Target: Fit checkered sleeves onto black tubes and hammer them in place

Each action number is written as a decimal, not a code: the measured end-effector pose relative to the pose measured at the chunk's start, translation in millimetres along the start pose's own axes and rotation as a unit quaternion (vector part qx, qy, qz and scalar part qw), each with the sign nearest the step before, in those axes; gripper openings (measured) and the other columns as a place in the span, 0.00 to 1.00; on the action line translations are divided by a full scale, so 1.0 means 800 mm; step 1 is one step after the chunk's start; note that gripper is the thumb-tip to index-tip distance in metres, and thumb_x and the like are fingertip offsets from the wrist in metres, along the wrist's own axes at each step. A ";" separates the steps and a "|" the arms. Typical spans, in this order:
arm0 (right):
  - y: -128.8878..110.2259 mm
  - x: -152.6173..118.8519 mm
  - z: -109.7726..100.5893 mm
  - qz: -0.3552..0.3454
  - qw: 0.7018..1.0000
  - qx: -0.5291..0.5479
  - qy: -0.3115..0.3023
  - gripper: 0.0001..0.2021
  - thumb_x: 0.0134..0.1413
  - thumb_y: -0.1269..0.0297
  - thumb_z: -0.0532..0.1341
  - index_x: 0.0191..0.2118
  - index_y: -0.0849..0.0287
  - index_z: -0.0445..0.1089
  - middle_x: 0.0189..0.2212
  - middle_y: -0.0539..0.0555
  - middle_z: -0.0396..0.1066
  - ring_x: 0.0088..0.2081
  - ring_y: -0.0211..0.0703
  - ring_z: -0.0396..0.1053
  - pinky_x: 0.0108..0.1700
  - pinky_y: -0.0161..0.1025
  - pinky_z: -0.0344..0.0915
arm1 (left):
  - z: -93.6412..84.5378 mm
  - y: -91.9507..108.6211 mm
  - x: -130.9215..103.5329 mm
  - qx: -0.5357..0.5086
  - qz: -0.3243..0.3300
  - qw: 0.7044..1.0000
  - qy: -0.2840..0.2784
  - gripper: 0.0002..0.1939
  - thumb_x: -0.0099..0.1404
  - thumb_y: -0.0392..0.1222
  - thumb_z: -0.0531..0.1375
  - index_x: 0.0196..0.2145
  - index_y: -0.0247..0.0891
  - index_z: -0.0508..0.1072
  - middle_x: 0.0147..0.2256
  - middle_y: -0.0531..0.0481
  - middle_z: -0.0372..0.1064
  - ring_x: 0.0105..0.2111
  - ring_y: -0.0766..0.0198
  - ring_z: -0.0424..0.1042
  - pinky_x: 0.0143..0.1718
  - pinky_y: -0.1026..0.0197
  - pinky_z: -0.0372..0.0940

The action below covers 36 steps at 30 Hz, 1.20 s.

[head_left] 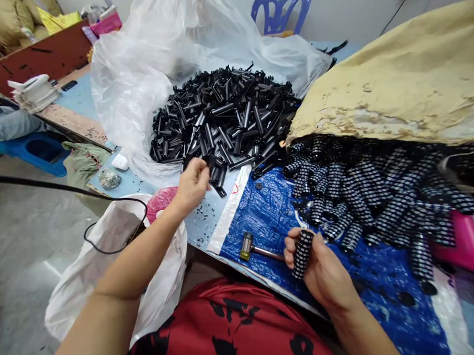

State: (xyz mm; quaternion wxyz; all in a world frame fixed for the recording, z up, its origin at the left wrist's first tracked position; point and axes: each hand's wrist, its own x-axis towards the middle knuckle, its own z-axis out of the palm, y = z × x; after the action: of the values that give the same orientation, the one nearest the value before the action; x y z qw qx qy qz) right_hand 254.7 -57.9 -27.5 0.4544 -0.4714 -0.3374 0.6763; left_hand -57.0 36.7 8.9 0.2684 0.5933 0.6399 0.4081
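Note:
My right hand (323,268) is closed around a short black cylinder (303,254) covered in rows of small pale rectangles, held tilted above the table's front edge. Further left, my left hand (194,184) is at the front of a large heap of black plastic tube-like parts (226,120). Its fingers are curled together; whether a part is between them is hidden. A small mallet (247,246) with a dark and yellowish head lies on the blue sheet (242,214), its handle running toward my right hand. Many similar patterned cylinders (355,193) are piled on the right.
A clear plastic bag (134,82) lies around the heap. A yellowish sack (389,76) opens over the cylinders. Tiny black bits (203,221) dot the table near a pink bag (161,201). A white bag (84,278) hangs at the front left, with a black cable (64,186) across it.

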 end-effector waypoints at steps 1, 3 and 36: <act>-0.001 0.004 0.004 -0.027 0.999 -0.031 0.008 0.23 0.64 0.40 0.60 0.47 0.56 0.72 0.32 0.54 0.70 0.25 0.39 0.68 0.24 0.37 0.67 | 0.009 0.013 -0.019 -0.036 0.016 0.998 -0.052 0.08 0.73 0.44 0.54 0.41 0.39 0.69 0.33 0.49 0.71 0.33 0.63 0.70 0.36 0.61 0.63; -0.002 0.011 0.014 -0.103 0.984 -0.141 0.018 0.23 0.60 0.44 0.66 0.52 0.54 0.71 0.39 0.55 0.73 0.26 0.38 0.69 0.26 0.37 0.69 | 0.030 0.038 -0.056 -0.056 0.057 0.978 -0.195 0.07 0.70 0.41 0.57 0.38 0.39 0.75 0.35 0.48 0.74 0.35 0.62 0.72 0.40 0.60 0.65; -0.012 0.005 0.053 0.010 0.997 0.058 0.059 0.30 0.57 0.31 0.61 0.43 0.57 0.69 0.20 0.44 0.59 0.17 0.32 0.53 0.20 0.33 0.51 | 0.110 0.075 -0.136 -0.322 -0.158 0.913 -0.194 0.22 0.70 0.62 0.61 0.37 0.37 0.71 0.27 0.53 0.69 0.18 0.72 0.62 0.21 0.66 0.56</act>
State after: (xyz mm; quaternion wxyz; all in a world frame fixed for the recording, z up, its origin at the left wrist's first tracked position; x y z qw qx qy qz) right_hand 217.0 -51.4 -6.2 0.4933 -0.4866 -0.2654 0.6704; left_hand 65.1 -53.6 -2.0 0.6243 0.4335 0.4950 0.4210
